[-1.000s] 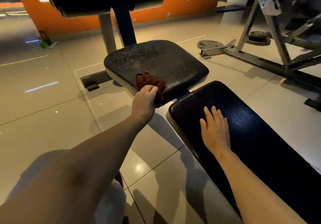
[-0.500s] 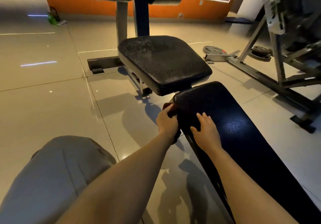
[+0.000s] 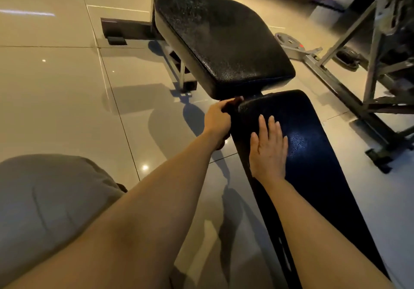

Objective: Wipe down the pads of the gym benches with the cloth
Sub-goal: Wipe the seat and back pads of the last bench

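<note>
My left hand [image 3: 216, 119] was clenched around the dark red cloth [image 3: 233, 103], of which only a bunched bit showed above my knuckles. I pressed it against the near left corner of the long back pad [image 3: 318, 145], just below the front edge of the seat pad [image 3: 224, 42], because that rounded end and side wall are easy to miss. My right hand [image 3: 268, 147] lay flat and released on top of the back pad, fingers straight and together, holding nothing; I judged it was there to steady me as I leaned in. My knee [image 3: 51, 201] in grey fabric was low at the left, over the glossy tiled floor [image 3: 56, 75]. The seat pad looked speckled and dull, so I thought it might want another pass. A weight plate [image 3: 289, 41] lay on the floor beyond, near a grey machine frame [image 3: 349, 87].
</note>
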Demonstrator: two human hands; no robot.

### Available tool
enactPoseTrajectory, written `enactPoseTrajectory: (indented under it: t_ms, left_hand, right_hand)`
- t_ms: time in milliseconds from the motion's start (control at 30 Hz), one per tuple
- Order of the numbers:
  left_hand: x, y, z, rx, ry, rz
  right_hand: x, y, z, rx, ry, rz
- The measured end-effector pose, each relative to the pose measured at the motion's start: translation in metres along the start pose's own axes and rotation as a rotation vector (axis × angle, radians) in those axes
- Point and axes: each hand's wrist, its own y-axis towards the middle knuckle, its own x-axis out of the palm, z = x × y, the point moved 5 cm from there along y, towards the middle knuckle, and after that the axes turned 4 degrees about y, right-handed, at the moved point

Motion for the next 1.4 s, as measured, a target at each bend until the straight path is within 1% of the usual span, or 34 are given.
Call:
enactPoseTrajectory:
  t_ms: [67,100,200,267,300,367,433,500,600,667,800,867,933,1000,1067,1100,1133,1167,1267,1400]
  left_hand:
    - [-0.004,-0.002,-0.007,-0.052,0.093,0.047]
    - [-0.004,-0.008,-0.007,-0.034,0.128,0.087]
    - [0.001,-0.034,-0.003,0.143,0.082,0.186]
    - [0.004,-0.042,-0.003,0.217,0.027,0.222]
    - [0.003,-0.037,-0.003,0.244,0.036,0.232]
    - [0.003,-0.015,0.000,0.245,0.097,0.191]
    - [0.002,0.008,0.005,0.168,0.159,0.075]
    - [0.003,0.022,0.003,0.088,0.127,-0.020]
    - [0.002,0.021,-0.002,0.085,0.033,-0.036]
    - [0.000,0.010,-0.007,0.134,0.001,0.028]
    - [-0.002,-0.019,-0.028,0.227,0.024,0.240]
    - [-0.001,-0.025,-0.030,0.221,0.021,0.267]
    - [-0.001,-0.018,-0.024,0.145,0.006,0.201]
    - [-0.001,-0.002,-0.015,0.059,-0.026,0.059]
    - [-0.001,0.010,-0.004,0.007,-0.145,-0.082]
    - [-0.001,0.013,-0.001,0.007,-0.172,-0.109]
    - [-0.001,0.011,0.001,0.020,-0.140,-0.109]
    - [-0.001,0.006,0.000,0.045,-0.074,-0.073]
    - [-0.003,-0.021,-0.015,0.126,0.026,0.139]
    - [0.000,-0.038,-0.029,0.096,0.107,0.263]
  right_hand:
    - [0.000,0.000,0.000,0.005,-0.012,0.012]
    - [0.000,0.000,0.000,0.006,-0.018,0.019]
    - [0.000,-0.001,-0.002,0.017,-0.023,0.030]
    - [0.000,-0.001,-0.002,0.024,-0.028,0.037]
    - [0.000,-0.001,-0.002,0.022,-0.030,0.043]
    - [0.000,-0.001,-0.002,0.016,-0.031,0.055]
    - [0.001,-0.001,-0.001,0.015,-0.034,0.060]
    - [0.002,-0.001,0.000,0.014,-0.037,0.062]
    - [0.002,-0.001,0.000,0.017,-0.024,0.062]
    - [0.001,-0.001,-0.001,0.019,-0.017,0.066]
    - [0.000,-0.002,-0.002,0.022,-0.012,0.056]
    - [0.001,-0.002,-0.001,0.020,-0.012,0.056]
    - [0.001,-0.001,-0.001,0.022,-0.015,0.057]
    - [0.001,-0.001,-0.001,0.020,-0.017,0.063]
    - [0.001,-0.001,-0.001,0.015,-0.019,0.068]
    - [0.002,-0.001,-0.001,0.011,-0.020,0.070]
    - [0.002,-0.001,-0.001,0.011,-0.020,0.073]
    - [0.002,-0.001,-0.001,0.012,-0.019,0.075]
    - [0.001,-0.002,-0.001,0.015,-0.015,0.075]
    - [0.001,-0.002,-0.001,0.016,-0.010,0.069]
